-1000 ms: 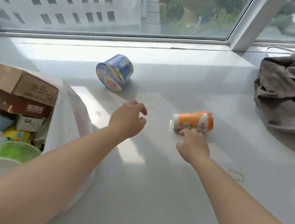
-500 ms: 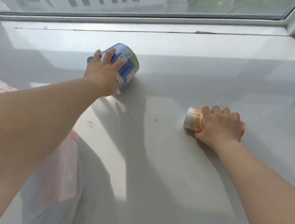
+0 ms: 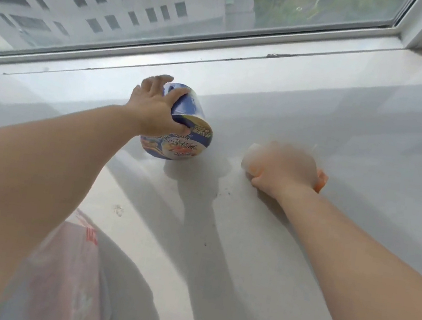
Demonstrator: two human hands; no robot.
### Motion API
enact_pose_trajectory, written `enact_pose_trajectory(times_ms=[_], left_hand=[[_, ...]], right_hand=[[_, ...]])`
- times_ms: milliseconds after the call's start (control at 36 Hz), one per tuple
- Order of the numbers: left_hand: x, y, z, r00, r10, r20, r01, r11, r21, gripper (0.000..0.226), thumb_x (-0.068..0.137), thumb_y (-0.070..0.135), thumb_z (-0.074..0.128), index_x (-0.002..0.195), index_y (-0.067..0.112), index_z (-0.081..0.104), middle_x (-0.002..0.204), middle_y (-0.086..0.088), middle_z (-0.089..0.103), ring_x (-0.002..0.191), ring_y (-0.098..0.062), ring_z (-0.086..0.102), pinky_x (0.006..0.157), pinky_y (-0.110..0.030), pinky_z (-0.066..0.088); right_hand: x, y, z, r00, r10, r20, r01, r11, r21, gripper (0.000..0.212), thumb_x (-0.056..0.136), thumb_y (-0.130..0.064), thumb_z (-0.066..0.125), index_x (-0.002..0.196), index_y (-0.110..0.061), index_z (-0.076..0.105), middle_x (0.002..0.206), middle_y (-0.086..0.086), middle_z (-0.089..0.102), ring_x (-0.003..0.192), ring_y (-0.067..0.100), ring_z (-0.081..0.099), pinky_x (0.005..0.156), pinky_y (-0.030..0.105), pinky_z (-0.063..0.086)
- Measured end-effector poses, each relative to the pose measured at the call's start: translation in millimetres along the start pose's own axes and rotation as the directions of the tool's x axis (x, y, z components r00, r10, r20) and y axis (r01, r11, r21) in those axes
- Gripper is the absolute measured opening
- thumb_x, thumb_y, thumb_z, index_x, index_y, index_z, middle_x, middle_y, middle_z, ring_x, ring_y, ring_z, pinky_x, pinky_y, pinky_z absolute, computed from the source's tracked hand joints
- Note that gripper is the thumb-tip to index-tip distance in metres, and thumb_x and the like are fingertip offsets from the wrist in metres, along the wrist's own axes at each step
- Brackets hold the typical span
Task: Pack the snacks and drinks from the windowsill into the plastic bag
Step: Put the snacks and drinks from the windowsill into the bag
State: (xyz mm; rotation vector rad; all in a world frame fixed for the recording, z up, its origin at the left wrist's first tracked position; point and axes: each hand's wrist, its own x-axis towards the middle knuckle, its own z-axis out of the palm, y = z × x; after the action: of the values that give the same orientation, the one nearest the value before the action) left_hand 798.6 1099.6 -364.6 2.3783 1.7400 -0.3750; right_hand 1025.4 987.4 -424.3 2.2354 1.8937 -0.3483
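Head view. The left hand (image 3: pixel 154 110) is closed over the side of the blue instant noodle cup (image 3: pixel 182 126), fingers across the top of the wall and thumb near the lid rim. The cup is tipped, its printed lid facing the camera and downward, its long axis running away toward the window; whether its lower edge touches the sill cannot be told. The right hand (image 3: pixel 283 168) is wrapped palm-down round the orange drink bottle (image 3: pixel 252 160), which lies on its side with its long axis left to right: the pale end shows at the left of the fist, an orange end at the right. This hand is blurred, so finger detail is unclear.

The plastic bag (image 3: pixel 65 261) sits at the lower left, below the left forearm and toward the person. Judgement: both items must travel back and leftward; the left hand and its cup are nearer the bag, the bottle must cross further.

The windowsill (image 3: pixel 286 252) is smooth, pale and glossy, with a few dark specks between the arms. The window frame (image 3: pixel 220 47) runs along its far edge; buildings and greenery show through the glass.
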Motion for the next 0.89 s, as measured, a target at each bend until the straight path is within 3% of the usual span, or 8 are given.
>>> enact_pose_trajectory(times_ms=[83, 222, 417, 583, 639, 722, 806, 889], left_hand=[[8.1, 11.6, 2.8, 0.995, -0.037, 0.088, 0.056, 0.972, -0.227, 0.082, 0.079, 0.048, 0.066, 0.146, 0.042, 0.020, 0.158, -0.001, -0.003, 0.144, -0.029, -0.003, 0.113, -0.052, 0.019], [-7.8, 8.5, 1.1, 0.984, -0.049, 0.173, 0.081, 0.979, -0.186, 0.084, 0.076, 0.039, 0.068, 0.143, 0.046, 0.018, 0.150, -0.004, 0.008, 0.136, -0.033, 0.012, 0.104, -0.047, 0.035], [-105.1, 12.8, 32.7, 0.973, -0.166, 0.159, 0.218, 0.887, -0.406, 0.082, 0.073, 0.038, 0.068, 0.140, 0.046, 0.020, 0.140, -0.007, 0.013, 0.128, -0.034, 0.022, 0.100, -0.041, 0.038], [-207.9, 52.6, 45.8, 0.955, -0.232, 0.185, 0.296, 0.751, -0.590, 0.079, 0.070, 0.034, 0.068, 0.137, 0.045, 0.027, 0.138, -0.003, 0.016, 0.127, -0.031, 0.024, 0.096, -0.036, 0.043], [-234.9, 64.7, 37.9, 0.940, -0.291, 0.178, 0.325, 0.601, -0.731, 0.076, 0.070, 0.031, 0.069, 0.134, 0.048, 0.031, 0.136, -0.003, 0.019, 0.126, -0.030, 0.028, 0.094, -0.035, 0.045], [-270.1, 69.0, 17.0, 0.934, -0.352, 0.062, 0.201, 0.376, -0.904, 0.075, 0.067, 0.029, 0.075, 0.127, 0.051, 0.035, 0.132, 0.000, 0.023, 0.120, -0.026, 0.039, 0.094, -0.033, 0.047], [-309.8, 59.3, -16.2, 0.928, -0.356, -0.113, 0.001, 0.305, -0.952, 0.079, 0.069, 0.023, 0.080, 0.131, 0.045, 0.036, 0.130, 0.001, 0.028, 0.110, -0.015, 0.041, 0.088, -0.022, 0.042], [-344.6, 44.0, -45.0, 0.894, -0.381, -0.236, -0.158, 0.226, -0.961, 0.084, 0.063, 0.022, 0.085, 0.131, 0.042, 0.039, 0.129, 0.001, 0.032, 0.116, -0.014, 0.043, 0.098, -0.032, 0.047]], right_hand=[[-5.2, -5.0, 7.9, 1.000, -0.002, -0.031, 0.002, 1.000, -0.028, 0.056, 0.079, -0.051, 0.058, 0.120, -0.016, 0.042, 0.114, 0.009, 0.052, 0.103, 0.028, 0.050, 0.073, 0.034, 0.028], [-26.8, -16.7, 12.0, 1.000, 0.024, 0.019, -0.024, 0.999, 0.026, 0.056, 0.078, -0.047, 0.061, 0.121, -0.016, 0.042, 0.113, 0.009, 0.052, 0.102, 0.027, 0.050, 0.073, 0.033, 0.032], [-103.6, -43.7, 28.3, 0.996, 0.018, 0.091, -0.021, 0.999, 0.029, 0.054, 0.079, -0.038, 0.062, 0.124, -0.017, 0.040, 0.117, 0.008, 0.050, 0.106, 0.026, 0.048, 0.083, 0.032, 0.038], [-193.2, -56.8, 37.6, 0.933, 0.106, 0.345, -0.191, 0.956, 0.223, 0.053, 0.074, -0.048, 0.062, 0.119, -0.023, 0.047, 0.119, 0.002, 0.057, 0.111, 0.024, 0.055, 0.085, 0.031, 0.043], [-228.1, -60.5, 29.0, 0.841, 0.164, 0.515, -0.425, 0.790, 0.442, 0.059, 0.066, -0.053, 0.067, 0.113, -0.019, 0.054, 0.107, 0.003, 0.064, 0.100, 0.024, 0.063, 0.081, 0.028, 0.049], [-273.4, -66.1, 25.4, 0.756, 0.063, 0.652, -0.639, 0.292, 0.712, 0.068, 0.063, -0.046, 0.076, 0.119, -0.011, 0.060, 0.097, 0.007, 0.068, 0.085, 0.024, 0.067, 0.077, 0.033, 0.054], [-312.8, -81.8, 6.5, 0.720, -0.079, 0.690, -0.693, -0.129, 0.709, 0.069, 0.064, -0.040, 0.079, 0.122, -0.008, 0.059, 0.103, 0.015, 0.070, 0.091, 0.030, 0.068, 0.084, 0.044, 0.056], [-333.3, -98.8, -21.0, 0.759, -0.224, 0.611, -0.648, -0.343, 0.680, 0.050, 0.071, -0.033, 0.071, 0.109, -0.003, 0.060, 0.094, 0.019, 0.069, 0.084, 0.034, 0.066, 0.072, 0.043, 0.055]])
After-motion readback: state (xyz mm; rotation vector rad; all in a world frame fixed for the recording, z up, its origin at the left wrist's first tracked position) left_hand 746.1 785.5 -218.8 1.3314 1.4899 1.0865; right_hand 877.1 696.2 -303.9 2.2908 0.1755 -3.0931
